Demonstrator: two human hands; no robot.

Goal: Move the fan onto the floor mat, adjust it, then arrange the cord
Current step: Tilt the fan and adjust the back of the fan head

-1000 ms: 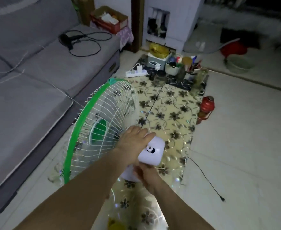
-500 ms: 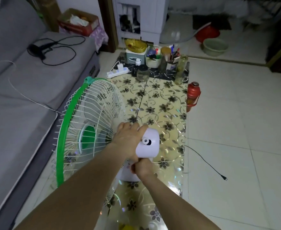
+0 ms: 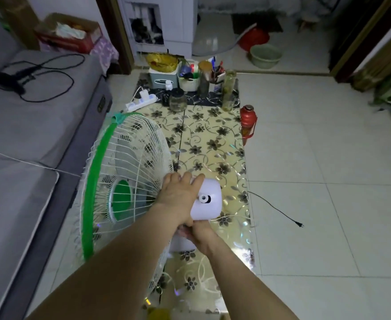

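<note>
I see the fan [image 3: 120,181] standing on the flowered floor mat [image 3: 213,144]. My left hand [image 3: 178,197] clasps its motor housing, right hand [image 3: 199,232] grips the neck: adjusting. Next, gather the cord [image 3: 275,209] trailing onto tile.

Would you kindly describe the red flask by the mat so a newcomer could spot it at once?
Start from the floral floor mat running along beside the grey sofa. Follow its right-hand edge toward the cluster of jars and baskets at the far end; the red flask stands just short of them, at the mat's edge beside the bare tile. It is the only red, upright thing along that edge.
</note>
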